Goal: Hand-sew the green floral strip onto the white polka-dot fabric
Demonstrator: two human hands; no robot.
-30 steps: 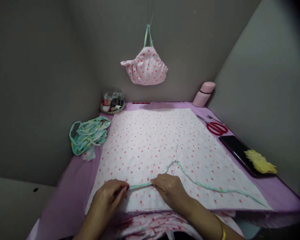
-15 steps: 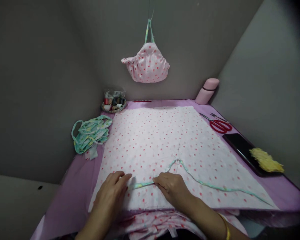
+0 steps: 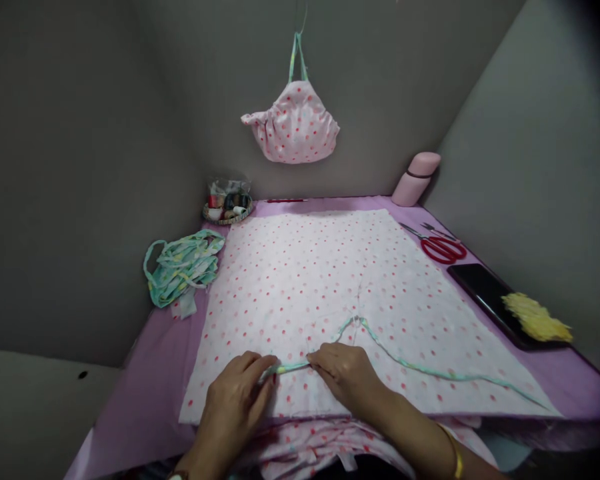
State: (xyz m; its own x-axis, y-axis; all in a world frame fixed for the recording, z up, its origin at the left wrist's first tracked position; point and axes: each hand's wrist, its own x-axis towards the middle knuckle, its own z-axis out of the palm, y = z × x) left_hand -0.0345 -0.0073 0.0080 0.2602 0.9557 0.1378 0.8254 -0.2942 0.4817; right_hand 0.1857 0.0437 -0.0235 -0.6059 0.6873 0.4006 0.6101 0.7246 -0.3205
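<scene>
A narrow green fabric strip (image 3: 425,371) with yellow patches runs across a white cloth (image 3: 300,267) with pink and red dots. My right hand (image 3: 347,373) pinches the strip near its middle. To the left, my left hand (image 3: 243,387) has thumb and fingers closed around the strip's left end, and a short stretch lies between both hands. Beyond my right hand the strip peaks at a small knot or loop with loose threads, then slopes down to the cloth's right corner. My fingers hide the strip's very end.
A heap of green strips (image 3: 185,267) lies left. Behind it stands a basket (image 3: 220,219) of thread spools. Red-handled scissors (image 3: 443,249), a dark phone (image 3: 480,293) bearing yellow material (image 3: 535,317), and a pink bottle (image 3: 415,180) are at right. A dotted pouch-like fabric piece (image 3: 297,130) hangs ahead.
My left hand has moved right along the strip, and its fingers have closed on the end. My right hand keeps its pinch in nearly the same place.
</scene>
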